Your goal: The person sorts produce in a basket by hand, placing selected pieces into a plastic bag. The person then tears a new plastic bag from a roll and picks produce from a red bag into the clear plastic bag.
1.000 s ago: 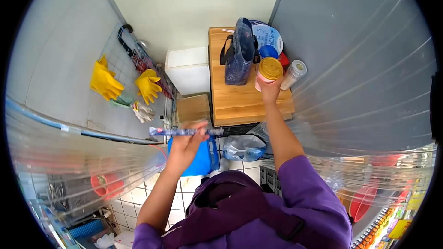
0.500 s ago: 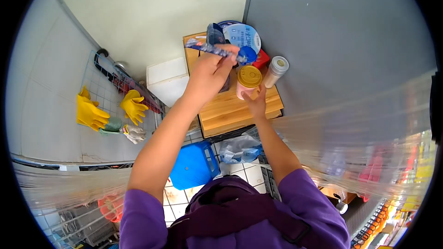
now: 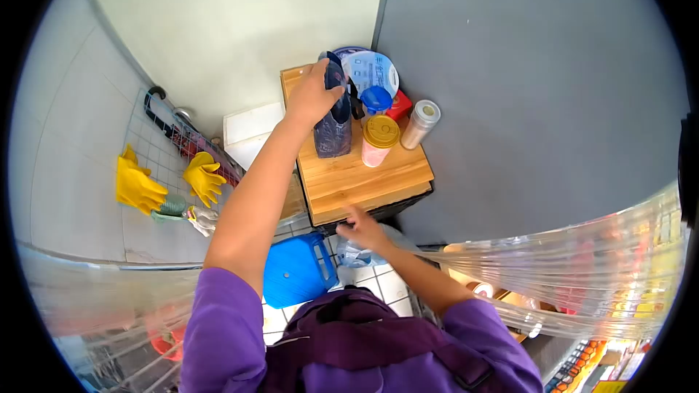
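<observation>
My left hand (image 3: 314, 96) is at the top of an upright dark blue patterned bag (image 3: 333, 137), its thumb and fingers closed around the upper edge. Part of the bag's opening is hidden behind the hand. Low in front of the wooden box top, my right hand (image 3: 364, 233) hangs in the air with its fingers apart, slightly blurred and holding nothing. A pink cup with a gold lid (image 3: 381, 131) stands to the right of the bag. Behind it is a container with a blue lid (image 3: 376, 99). To its right stands a silver-topped canister (image 3: 421, 124).
The wooden surface (image 3: 349, 193) sits in the corner between a pale wall and a grey panel. A red box (image 3: 399, 105) and light-blue round packaging (image 3: 373, 71) are at the back. Yellow gloves (image 3: 138, 180) hang at left. A blue plastic container (image 3: 295, 273) is on the floor.
The blue patterned strip in my left hand no longer shows; that hand has moved left onto the bag. My right hand has let go of the gold-lidded cup and dropped toward me.
</observation>
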A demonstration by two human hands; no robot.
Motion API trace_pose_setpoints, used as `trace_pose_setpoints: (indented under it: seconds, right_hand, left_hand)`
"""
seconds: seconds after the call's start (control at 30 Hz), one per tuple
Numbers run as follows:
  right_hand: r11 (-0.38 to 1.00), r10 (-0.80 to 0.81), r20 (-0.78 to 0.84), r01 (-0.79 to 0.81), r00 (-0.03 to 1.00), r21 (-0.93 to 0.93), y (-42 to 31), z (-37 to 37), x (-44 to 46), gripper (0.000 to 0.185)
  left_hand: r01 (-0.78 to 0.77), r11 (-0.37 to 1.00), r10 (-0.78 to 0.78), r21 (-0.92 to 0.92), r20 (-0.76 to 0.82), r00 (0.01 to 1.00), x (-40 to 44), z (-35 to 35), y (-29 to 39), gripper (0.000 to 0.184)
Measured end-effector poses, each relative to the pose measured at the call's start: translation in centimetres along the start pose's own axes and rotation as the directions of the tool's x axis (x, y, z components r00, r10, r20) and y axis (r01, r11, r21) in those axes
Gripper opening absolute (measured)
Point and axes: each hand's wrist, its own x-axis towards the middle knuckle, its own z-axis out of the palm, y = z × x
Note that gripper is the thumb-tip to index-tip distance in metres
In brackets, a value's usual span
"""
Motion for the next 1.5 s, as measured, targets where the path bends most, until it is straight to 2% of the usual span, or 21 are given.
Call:
trace_pose_setpoints:
  seconds: [0.03,0.13,0.23,0.3,0.37,0.5,0.57,0.7,0.73,0.8,0.83,0.87,0.97,1.0,1.07,1.1,1.17,1.23,1.3,1.43,1.5]
  right_hand:
    - [0.999,-0.035,0.153,0.033,0.988,0.014,-1.0,0.5,-0.7,0.066]
    - [0.999,-0.026,0.329,0.018,0.944,0.028,-3.1,1.0,-4.1,0.060]
    - [1.000,-0.019,0.308,0.024,0.951,-0.011,-3.8,2.5,-9.1,0.059]
    - [1.000,0.026,0.190,-0.025,0.981,-0.009,-3.2,4.6,-13.6,0.058]
    - [0.987,0.118,0.010,-0.118,0.993,0.113,-1.5,7.7,-18.5,0.060]
    - [0.908,0.345,-0.302,-0.235,0.888,0.347,-1.1,13.3,-28.1,0.067]
    - [0.928,0.321,-0.438,-0.187,0.840,0.322,-2.8,14.7,-31.3,0.067]
    - [0.977,-0.212,-0.784,0.101,0.583,-0.188,-10.0,13.9,-35.5,0.059]
    - [0.965,-0.243,-0.807,0.053,0.538,-0.255,-11.8,14.2,-37.1,0.056]
    - [0.937,-0.294,-0.819,-0.022,0.493,-0.350,-12.0,15.4,-40.5,0.055]
    - [0.903,-0.327,-0.815,-0.096,0.478,-0.419,-12.0,16.5,-42.8,0.054]
    - [0.828,-0.343,-0.813,-0.258,0.471,-0.499,-9.2,18.2,-45.2,0.049]
    - [0.811,-0.091,-0.975,-0.552,0.202,-0.191,-3.0,21.8,-59.6,0.047]
    - [0.790,0.135,-0.988,-0.593,-0.080,0.156,-0.8,24.2,-64.8,0.052]
    - [0.548,0.497,-0.749,-0.510,-0.439,0.663,3.6,31.4,-74.7,0.052]
    - [0.627,0.437,-0.761,-0.443,-0.480,0.640,3.2,34.8,-78.8,0.054]
    - [0.641,0.440,-0.753,-0.416,-0.490,0.645,-2.1,38.0,-83.7,0.054]
    - [0.641,0.483,-0.650,-0.268,-0.587,0.719,-0.6,42.7,-85.5,0.053]
    - [0.715,0.556,-0.557,0.014,-0.617,0.698,1.9,47.3,-86.5,0.054]
    - [0.690,0.675,-0.382,0.358,-0.631,0.629,3.0,51.4,-89.6,0.052]
    - [0.677,0.667,-0.322,0.365,-0.672,0.639,2.4,51.2,-92.8,0.050]
  left_hand:
    - [-0.006,1.000,0.006,0.008,-0.013,1.000,-0.3,-1.4,0.8,0.051]
    - [-0.111,0.880,0.015,-0.461,-0.209,0.978,-3.6,-3.2,3.2,0.043]
    - [-0.172,0.751,0.006,-0.638,-0.253,0.967,-9.9,-3.1,4.1,0.035]
    - [-0.014,0.598,-0.083,-0.801,-0.079,0.993,-15.2,-2.6,4.1,0.035]
    - [-0.058,0.693,0.009,-0.719,-0.072,0.997,-20.3,-1.3,3.2,0.037]
    - [0.247,0.615,-0.036,-0.749,0.287,0.957,-31.9,1.0,1.9,0.043]
    - [0.510,0.483,-0.074,-0.712,0.547,0.834,-37.9,1.5,2.6,0.047]
    - [0.914,0.165,0.108,-0.370,0.928,0.356,-48.4,2.5,5.0,0.051]
    - [0.836,0.249,0.411,-0.489,0.835,0.366,-49.7,1.1,7.9,0.053]
    - [0.731,0.279,0.703,-0.622,0.651,0.286,-53.5,-1.0,12.7,0.056]
    - [0.951,0.140,0.744,-0.274,0.663,0.081,-55.8,-1.9,14.8,0.058]
    - [0.974,0.182,0.714,-0.137,0.699,-0.035,-58.4,-3.1,16.8,0.060]
    - [0.904,0.303,0.576,0.302,0.698,-0.426,-65.2,-7.3,23.4,0.066]
    - [0.886,0.339,0.580,0.316,0.671,-0.462,-67.4,-9.2,25.1,0.066]
    - [0.834,0.448,0.770,0.323,0.334,-0.543,-71.7,-12.3,29.3,0.068]
    - [0.801,0.497,0.748,0.334,0.302,-0.591,-74.0,-12.7,30.9,0.068]
    - [0.581,0.752,0.639,-0.310,0.129,-0.758,-79.5,-13.1,34.3,0.062]
    - [0.531,0.792,0.569,-0.303,0.046,-0.821,-84.9,-12.9,35.8,0.055]
    - [0.307,0.895,0.387,-0.324,0.220,-0.895,-89.8,-13.2,37.0,0.046]
    - [0.133,0.964,0.206,-0.232,0.329,-0.921,-95.8,-12.9,40.2,0.050]
    - [0.086,0.966,0.164,-0.243,0.322,-0.932,-98.0,-11.3,42.1,0.054]
